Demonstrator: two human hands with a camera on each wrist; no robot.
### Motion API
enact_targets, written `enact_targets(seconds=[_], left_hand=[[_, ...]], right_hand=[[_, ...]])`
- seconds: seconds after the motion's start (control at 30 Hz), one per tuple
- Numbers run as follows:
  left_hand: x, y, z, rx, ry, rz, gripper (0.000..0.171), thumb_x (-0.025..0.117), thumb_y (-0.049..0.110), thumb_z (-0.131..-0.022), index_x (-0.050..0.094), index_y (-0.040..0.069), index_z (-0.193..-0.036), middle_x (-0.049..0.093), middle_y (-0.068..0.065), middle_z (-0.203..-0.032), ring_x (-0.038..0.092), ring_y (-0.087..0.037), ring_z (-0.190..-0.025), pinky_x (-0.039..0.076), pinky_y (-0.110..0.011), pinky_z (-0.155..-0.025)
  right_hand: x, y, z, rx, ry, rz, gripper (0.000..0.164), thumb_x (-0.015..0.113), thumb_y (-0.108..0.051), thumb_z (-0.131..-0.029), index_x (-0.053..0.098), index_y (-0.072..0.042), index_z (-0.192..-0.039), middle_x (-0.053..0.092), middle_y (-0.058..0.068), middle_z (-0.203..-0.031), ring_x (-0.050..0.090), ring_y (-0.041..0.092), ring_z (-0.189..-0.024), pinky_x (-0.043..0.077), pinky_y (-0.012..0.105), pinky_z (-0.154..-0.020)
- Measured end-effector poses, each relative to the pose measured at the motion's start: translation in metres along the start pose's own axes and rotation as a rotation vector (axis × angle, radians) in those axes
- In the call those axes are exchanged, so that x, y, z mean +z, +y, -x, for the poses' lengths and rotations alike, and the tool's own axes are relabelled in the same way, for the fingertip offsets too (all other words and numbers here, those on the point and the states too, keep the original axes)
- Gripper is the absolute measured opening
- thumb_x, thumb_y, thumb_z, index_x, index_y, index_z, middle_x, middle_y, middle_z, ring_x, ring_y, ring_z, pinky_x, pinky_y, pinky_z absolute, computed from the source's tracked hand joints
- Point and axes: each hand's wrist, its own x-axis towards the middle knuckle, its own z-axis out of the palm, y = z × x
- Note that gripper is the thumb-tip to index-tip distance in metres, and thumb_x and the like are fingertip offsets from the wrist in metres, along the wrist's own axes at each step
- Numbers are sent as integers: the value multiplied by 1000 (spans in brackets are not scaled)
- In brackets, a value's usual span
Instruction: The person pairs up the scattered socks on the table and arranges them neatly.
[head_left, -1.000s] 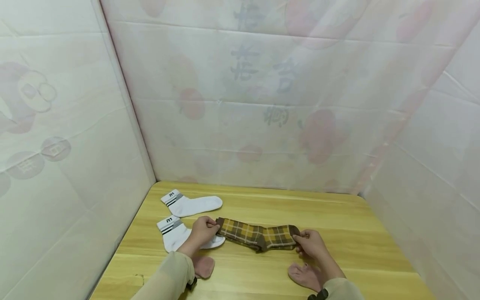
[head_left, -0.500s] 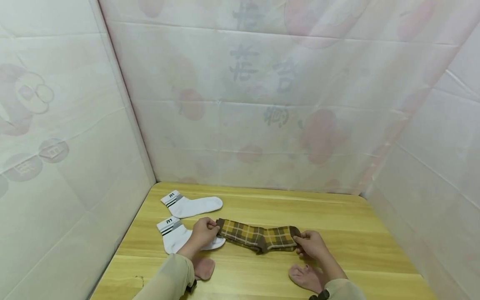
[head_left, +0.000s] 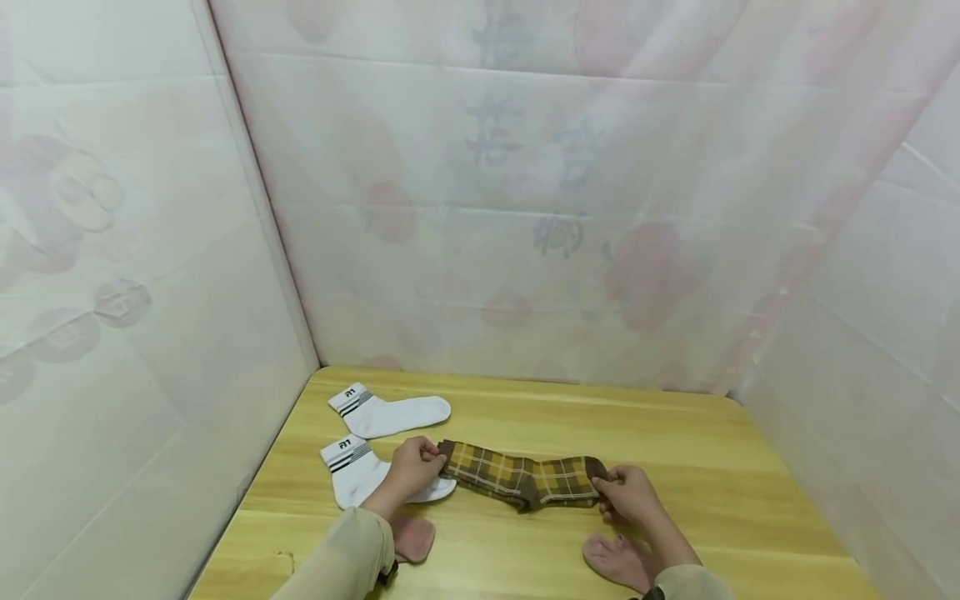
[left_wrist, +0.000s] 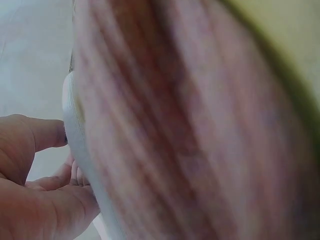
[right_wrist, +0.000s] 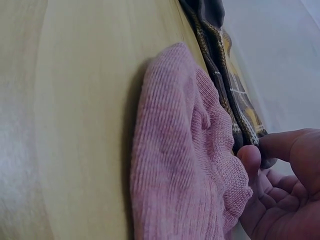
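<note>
two ends of the plaid socks [head_left: 495, 473], seemingly stacked, are held: the cuffs [head_left: 447, 451] are pinched by the left hand [head_left: 411, 468], the toes [head_left: 597, 468] by the right hand [head_left: 630, 493]. they are laid out across the table [head_left: 712, 454], just right of the white socks [head_left: 408, 415]. gentle, even tension would best be applied, with edges aligned, so that no twist is left. on both white socks a black mark [head_left: 350, 392] is shown, too small to be read; characters [head_left: 558, 235] on the back cloth [head_left: 450, 275] are too faint.

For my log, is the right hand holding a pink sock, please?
No, the right hand pinches a plaid sock by its toe.
</note>
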Motion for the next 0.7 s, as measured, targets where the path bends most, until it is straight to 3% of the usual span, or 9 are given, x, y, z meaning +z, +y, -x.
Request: enact_targets(seconds=[0.4,0.7], left_hand=[[1,-4,0,11,2,5,11,74,8,-97,66,0,-96,65,-8,-86,60,-15,-78,51,-29,-68],[1,-6,-4,-20,-10,6,12,74,11,-98,66,2,-98,65,-6,-88,60,-14,-79,52,-28,-68]], right_hand=[[1,0,1,1,11,14,15,62,-8,-106,59,7,-108,65,11,-74,62,19,-60,56,30,-54],[0,6,-4,-3,14,2,17,63,-8,-106,59,7,-110,65,11,-76,62,19,-59,55,32,-53]])
